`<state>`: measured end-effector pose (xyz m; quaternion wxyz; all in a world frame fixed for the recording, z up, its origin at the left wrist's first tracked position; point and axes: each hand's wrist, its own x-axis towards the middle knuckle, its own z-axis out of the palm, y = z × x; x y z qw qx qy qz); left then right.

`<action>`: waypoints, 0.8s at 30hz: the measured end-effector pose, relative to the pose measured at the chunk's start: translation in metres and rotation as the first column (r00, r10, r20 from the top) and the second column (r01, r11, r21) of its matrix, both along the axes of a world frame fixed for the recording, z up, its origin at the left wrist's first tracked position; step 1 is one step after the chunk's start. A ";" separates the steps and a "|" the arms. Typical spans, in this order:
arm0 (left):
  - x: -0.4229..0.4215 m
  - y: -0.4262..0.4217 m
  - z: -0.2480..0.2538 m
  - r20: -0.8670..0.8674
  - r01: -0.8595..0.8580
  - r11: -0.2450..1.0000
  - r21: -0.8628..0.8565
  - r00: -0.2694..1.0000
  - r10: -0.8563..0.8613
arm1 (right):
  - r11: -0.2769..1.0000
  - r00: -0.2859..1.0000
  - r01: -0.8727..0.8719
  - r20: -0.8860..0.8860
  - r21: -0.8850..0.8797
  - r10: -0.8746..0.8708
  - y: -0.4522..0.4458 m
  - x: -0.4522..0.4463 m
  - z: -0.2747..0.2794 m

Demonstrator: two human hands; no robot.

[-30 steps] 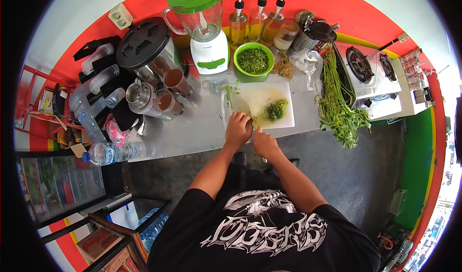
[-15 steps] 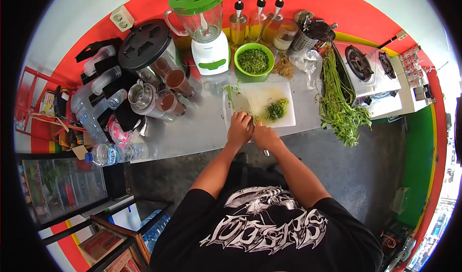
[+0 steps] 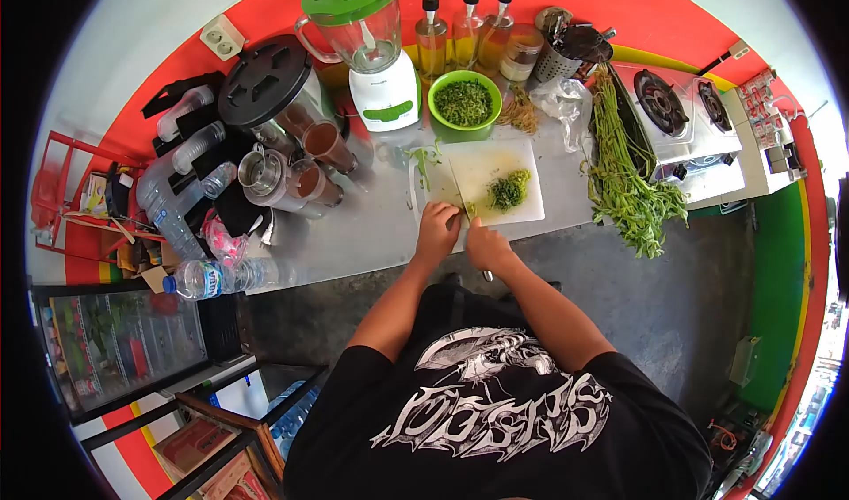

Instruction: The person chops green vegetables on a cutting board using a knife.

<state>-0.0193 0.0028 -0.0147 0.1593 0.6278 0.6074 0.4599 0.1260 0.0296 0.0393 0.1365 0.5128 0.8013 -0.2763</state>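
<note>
My right hand point(image 3: 488, 247) is closed round the handle of a knife point(image 3: 487, 275), whose butt shows below the fist. The thin blade points away from me over the white cutting board point(image 3: 522, 157). At the board's near left edge, my left hand point(image 3: 437, 233) has its fingers bent and drawn together beside the blade. Whatever it pinches is hidden. A few green bits lie between the hands. A pile of chopped greens point(image 3: 508, 191) sits on the board's right half, and loose leafy sprigs point(image 3: 423, 164) lie at its upper left.
Behind the board stands a green bowl point(image 3: 463, 127) of chopped greens. A blender point(image 3: 382, 89), pump bottles point(image 3: 431, 45) and cups of brown drink point(image 3: 316, 186) line the counter. Long-stemmed greens point(image 3: 619, 160) hang over the front edge at right, beside a gas stove point(image 3: 676, 115).
My hands have moved slightly apart, showing more of the blade and green bits between them. The whole view has shifted a little. The chopped pile looks the same.
</note>
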 end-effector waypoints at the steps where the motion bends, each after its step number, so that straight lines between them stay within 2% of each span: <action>1: -0.002 0.002 -0.001 0.005 0.015 1.000 -0.012 1.000 -0.015 | 1.000 1.000 0.000 -0.004 -0.009 0.000 0.004 -0.003 0.003; 7: -0.006 0.007 0.011 0.017 0.042 0.994 -0.098 0.999 -0.040 | 0.999 1.000 -0.004 0.022 -0.052 0.005 0.003 -0.002 0.016; 9: -0.007 0.012 0.015 0.058 0.011 0.938 -0.346 0.998 0.010 | 0.998 0.999 0.002 0.045 -0.061 0.000 -0.003 -0.003 0.010; 10: -0.009 0.014 0.012 0.040 -0.012 0.960 -0.278 0.999 0.024 | 0.999 1.000 0.013 0.025 -0.031 -0.012 -0.002 -0.007 0.004; 14: -0.012 0.009 0.007 0.054 0.022 0.955 -0.296 0.999 -0.006 | 1.000 1.000 -0.022 0.006 0.013 0.022 0.012 -0.012 0.000; 16: -0.009 0.005 0.004 0.104 0.003 0.977 -0.215 0.994 0.020 | 1.000 1.000 -0.008 0.022 0.002 0.008 0.005 -0.009 0.002; 21: -0.005 -0.003 0.002 0.076 -0.045 0.974 -0.224 0.995 0.063 | 0.998 0.998 0.061 0.024 0.006 -0.061 -0.019 -0.008 -0.001; 23: -0.003 -0.003 0.004 0.053 -0.072 0.971 -0.226 0.995 0.086 | 0.996 0.996 0.069 -0.058 0.058 -0.065 -0.012 -0.010 -0.005; 24: -0.002 -0.004 0.006 0.124 -0.065 0.969 -0.238 0.988 0.097 | 0.996 0.996 0.066 -0.057 0.061 -0.063 -0.006 -0.009 -0.008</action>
